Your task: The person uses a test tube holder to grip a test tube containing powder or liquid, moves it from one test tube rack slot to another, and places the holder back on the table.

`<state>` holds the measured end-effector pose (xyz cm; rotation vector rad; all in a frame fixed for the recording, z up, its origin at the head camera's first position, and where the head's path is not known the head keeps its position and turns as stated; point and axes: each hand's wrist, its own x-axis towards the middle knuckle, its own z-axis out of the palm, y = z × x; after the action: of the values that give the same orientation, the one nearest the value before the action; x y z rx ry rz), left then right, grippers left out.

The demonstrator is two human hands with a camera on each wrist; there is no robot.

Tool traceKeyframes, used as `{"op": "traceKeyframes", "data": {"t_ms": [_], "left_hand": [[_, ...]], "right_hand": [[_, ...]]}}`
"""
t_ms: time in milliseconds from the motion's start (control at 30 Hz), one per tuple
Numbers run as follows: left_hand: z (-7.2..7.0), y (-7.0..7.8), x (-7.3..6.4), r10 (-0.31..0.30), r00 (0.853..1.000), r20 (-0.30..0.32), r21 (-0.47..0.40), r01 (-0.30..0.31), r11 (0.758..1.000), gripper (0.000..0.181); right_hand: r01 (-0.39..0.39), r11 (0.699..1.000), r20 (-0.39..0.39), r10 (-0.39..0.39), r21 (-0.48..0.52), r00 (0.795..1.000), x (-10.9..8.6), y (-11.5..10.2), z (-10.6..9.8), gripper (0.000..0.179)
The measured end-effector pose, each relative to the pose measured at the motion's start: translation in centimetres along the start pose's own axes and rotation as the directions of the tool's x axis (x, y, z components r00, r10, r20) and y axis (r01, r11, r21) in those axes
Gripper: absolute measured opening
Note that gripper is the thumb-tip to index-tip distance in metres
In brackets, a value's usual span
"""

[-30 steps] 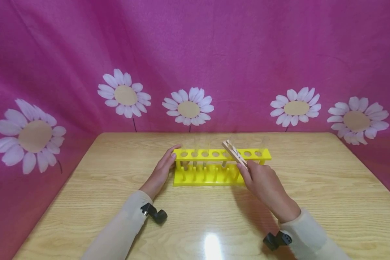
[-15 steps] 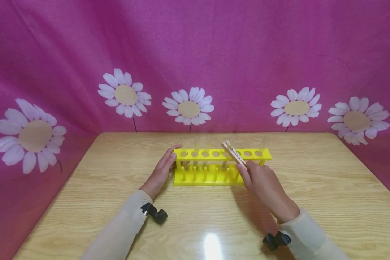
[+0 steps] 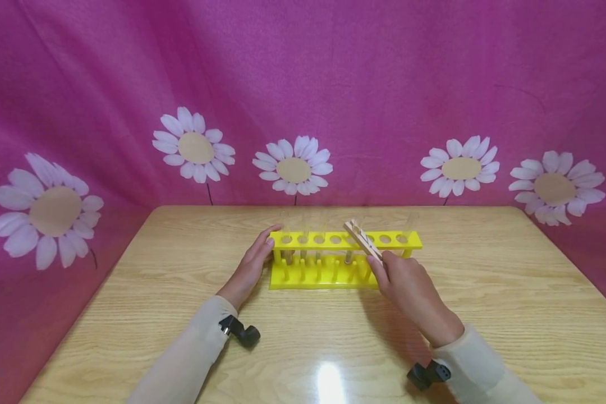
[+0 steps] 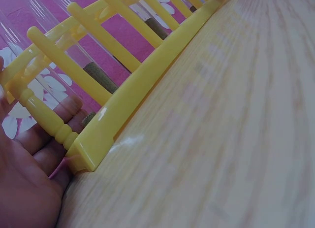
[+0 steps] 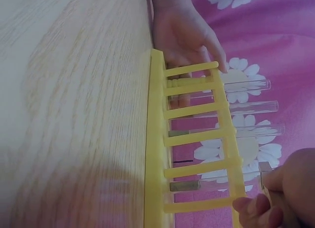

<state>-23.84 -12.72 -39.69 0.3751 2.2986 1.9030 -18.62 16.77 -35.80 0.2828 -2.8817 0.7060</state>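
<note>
A yellow test tube rack (image 3: pixel 313 285) stands on the wooden table, with pegs along its base. My left hand (image 3: pixel 248 266) grips its left end, fingers passing behind the end post (image 4: pixel 47 117) in the left wrist view. In my right hand (image 3: pixel 414 289) is a wooden test tube clamp (image 3: pixel 367 243), pinched between thumb and fingers and slanting up to the left. The clamp's tip is at the upper part of a glass test tube (image 5: pixel 211 185) standing in the rack, with greenish-brown matter at its bottom. The palm side of my right hand is hidden in the head view.
Three clear test tubes (image 3: pixel 304 224) stand in the left holes, and another tube (image 3: pixel 411 224) leans slightly at the right end. Some hold greenish-brown matter (image 4: pixel 100 77). A pink cloth (image 3: pixel 373 101) with white flowers hangs behind the table (image 3: pixel 303 336).
The clamp and my right hand have shifted very slightly left. My left hand and the rack keep their place.
</note>
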Motion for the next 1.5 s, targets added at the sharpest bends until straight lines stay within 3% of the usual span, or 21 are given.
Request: {"op": "traceKeyframes", "data": {"t_ms": [1100,1500], "left_hand": [[0.00,0.11,-0.04,0.015,1.000,0.007,0.003,-0.015,1.000,0.047],[-0.01,0.11,-0.07,0.010,1.000,0.004,0.009,-0.011,1.000,0.047]], "right_hand": [[0.111,0.993,-0.129,-0.114,-0.031,0.985,-0.16,0.28,0.01,0.030],[0.179,0.984,-0.237,-0.177,-0.014,0.955,-0.19,0.25,-0.27,0.030]]}}
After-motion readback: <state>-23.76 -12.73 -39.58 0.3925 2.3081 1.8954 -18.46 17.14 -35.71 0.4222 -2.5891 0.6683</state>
